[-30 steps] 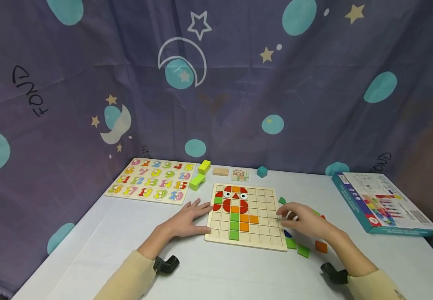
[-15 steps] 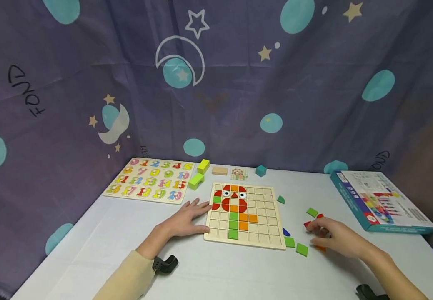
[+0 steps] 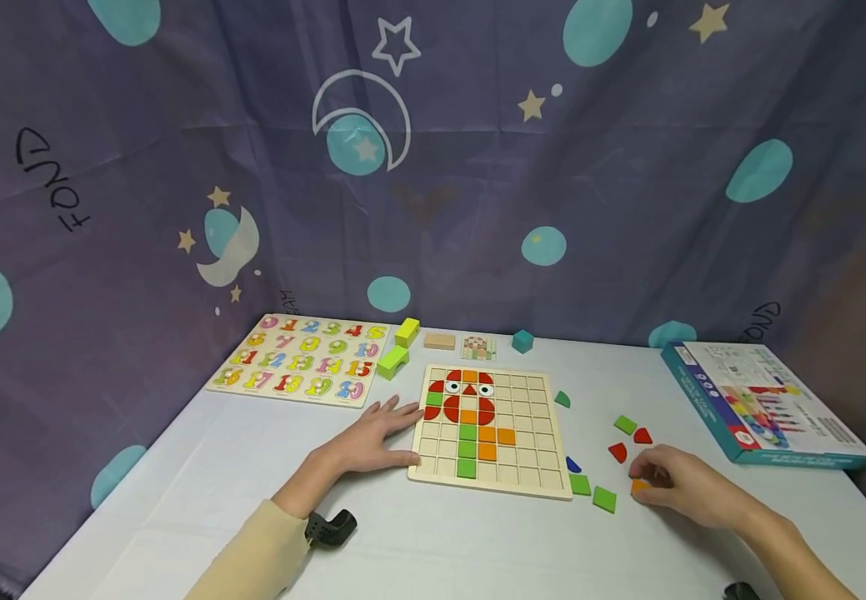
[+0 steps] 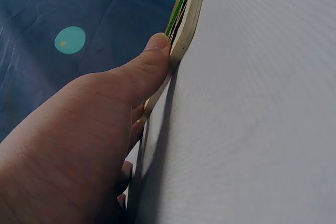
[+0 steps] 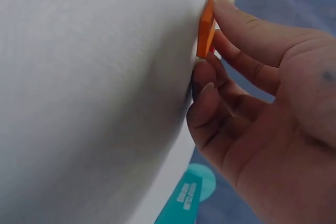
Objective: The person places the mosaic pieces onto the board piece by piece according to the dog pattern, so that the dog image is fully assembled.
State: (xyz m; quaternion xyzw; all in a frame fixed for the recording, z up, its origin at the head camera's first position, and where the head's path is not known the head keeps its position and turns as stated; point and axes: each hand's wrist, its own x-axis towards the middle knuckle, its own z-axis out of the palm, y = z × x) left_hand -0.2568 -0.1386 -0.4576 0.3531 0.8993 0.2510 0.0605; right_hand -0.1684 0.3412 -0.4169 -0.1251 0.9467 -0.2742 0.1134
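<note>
A wooden grid board (image 3: 533,479) lies on the table with red, orange and green tiles set in its left half. My left hand (image 3: 368,442) rests against the board's left edge, fingers spread and thumb at the rim. In the left wrist view the thumb (image 4: 149,66) touches the board's edge. To the right of the board, my right hand (image 3: 683,483) pinches an orange square tile (image 5: 205,30) between thumb and fingers, low over the table. Red quarter-round tiles (image 3: 618,452) and green square tiles (image 3: 604,499) lie beside that hand.
A number puzzle board (image 3: 282,396) lies at the back left, near two green-yellow blocks (image 3: 393,362). A pattern card (image 3: 479,348) and a teal block (image 3: 523,342) sit behind the grid board. A flat box (image 3: 808,458) occupies the right side.
My right hand has moved right from the board's edge to the loose tiles, then slightly nearer, and now pinches the orange tile. The left hand stays in place.
</note>
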